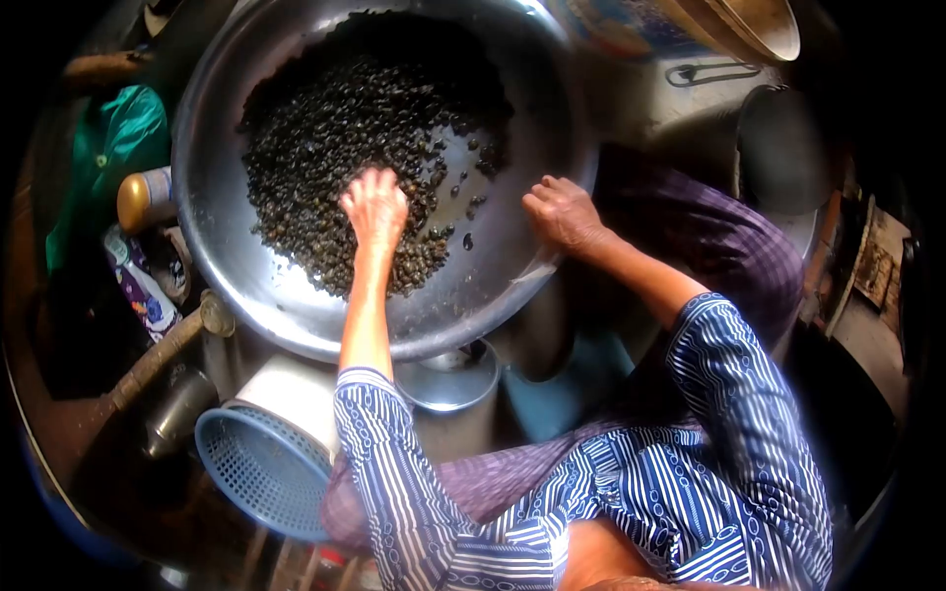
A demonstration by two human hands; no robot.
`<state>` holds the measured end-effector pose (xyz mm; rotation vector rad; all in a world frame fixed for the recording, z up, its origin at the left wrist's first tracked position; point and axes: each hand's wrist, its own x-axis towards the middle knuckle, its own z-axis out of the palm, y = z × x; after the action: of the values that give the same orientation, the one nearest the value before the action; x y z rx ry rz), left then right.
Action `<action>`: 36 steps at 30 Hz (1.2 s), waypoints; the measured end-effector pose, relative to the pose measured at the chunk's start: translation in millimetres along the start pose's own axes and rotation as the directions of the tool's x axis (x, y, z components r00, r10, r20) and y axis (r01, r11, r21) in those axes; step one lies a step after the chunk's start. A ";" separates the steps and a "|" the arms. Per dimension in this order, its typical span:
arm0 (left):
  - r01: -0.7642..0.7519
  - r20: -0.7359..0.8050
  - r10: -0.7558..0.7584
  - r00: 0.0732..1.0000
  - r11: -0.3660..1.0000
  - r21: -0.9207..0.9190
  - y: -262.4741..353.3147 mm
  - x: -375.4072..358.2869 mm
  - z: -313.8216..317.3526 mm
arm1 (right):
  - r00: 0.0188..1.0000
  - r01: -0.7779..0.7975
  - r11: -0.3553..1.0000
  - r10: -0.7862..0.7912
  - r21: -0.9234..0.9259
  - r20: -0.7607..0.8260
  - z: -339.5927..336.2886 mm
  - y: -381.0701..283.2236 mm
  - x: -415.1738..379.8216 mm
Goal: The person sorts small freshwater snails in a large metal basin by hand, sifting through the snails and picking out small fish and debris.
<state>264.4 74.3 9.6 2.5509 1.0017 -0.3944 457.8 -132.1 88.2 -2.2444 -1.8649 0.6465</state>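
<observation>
A wide metal basin (227, 256) holds a heap of small dark round shells or seeds (345, 128). My left hand (374, 207) reaches into the heap's near edge, fingers curled down among the pieces; whether it grips any is hidden. My right hand (560, 212) rests on the bare basin wall at the right, fingers bent, with nothing seen in it. Both arms wear blue-and-white striped sleeves (394, 463).
A blue plastic sieve basket (261, 468) lies at lower left beside a white container (291, 389). A small steel bowl (448, 379) sits under the basin's near rim. A green cloth (108, 148) and a yellow-capped bottle (143, 197) are at left, a dark pot (783, 148) at right.
</observation>
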 end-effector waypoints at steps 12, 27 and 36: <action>-0.106 0.328 0.104 0.939 0.994 -0.013 48.7 -44.1 41.5 | 0.999 -0.025 0.999 0.024 0.047 0.027 -3.4 -4.6 1.4; 0.000 0.577 -0.076 0.813 0.991 0.130 -40.3 -15.7 -56.2 | 0.986 0.033 0.999 -0.027 0.037 -0.164 3.1 -3.4 0.6; 0.404 0.228 -0.334 0.915 0.732 -0.549 13.7 138.6 -12.7 | 0.999 -0.010 0.998 0.012 0.056 -0.036 -4.5 -6.1 3.0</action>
<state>373.6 152.6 -29.2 1.7493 1.3453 -0.2696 454.6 -127.3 93.9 -2.2174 -1.7963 0.6469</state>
